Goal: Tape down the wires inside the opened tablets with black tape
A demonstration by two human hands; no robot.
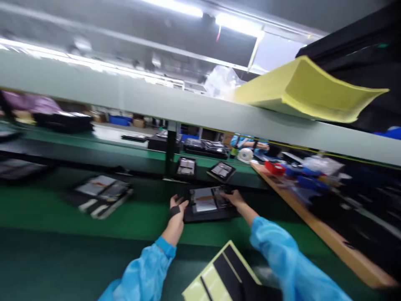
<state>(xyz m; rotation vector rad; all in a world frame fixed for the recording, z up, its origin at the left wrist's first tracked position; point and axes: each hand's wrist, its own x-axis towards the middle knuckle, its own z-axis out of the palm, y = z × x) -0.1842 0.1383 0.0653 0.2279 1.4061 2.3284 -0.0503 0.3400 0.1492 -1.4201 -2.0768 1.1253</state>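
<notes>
A black tray with an opened device (205, 200) lies on the green bench in front of me, showing a silver panel and an orange-brown strip. At its left edge is my left hand (178, 211), fingers apart, with a black band around it. My right hand (233, 198) has its fingers on the right part of the device, thumb and fingers close together at its edge. Nearer to me, a yellow sheet with black strips (221, 274) lies tilted, partly below my right sleeve.
Another device (105, 190) lies blurred to the left. Two smaller units (186, 166) sit behind the tray. A wooden edge (307, 217) runs along the right, beside red and blue bins (275, 168). Overhead, a shelf beam (125, 94) carries yellow foam (313, 90). A co-worker's hands (261, 145) show beyond.
</notes>
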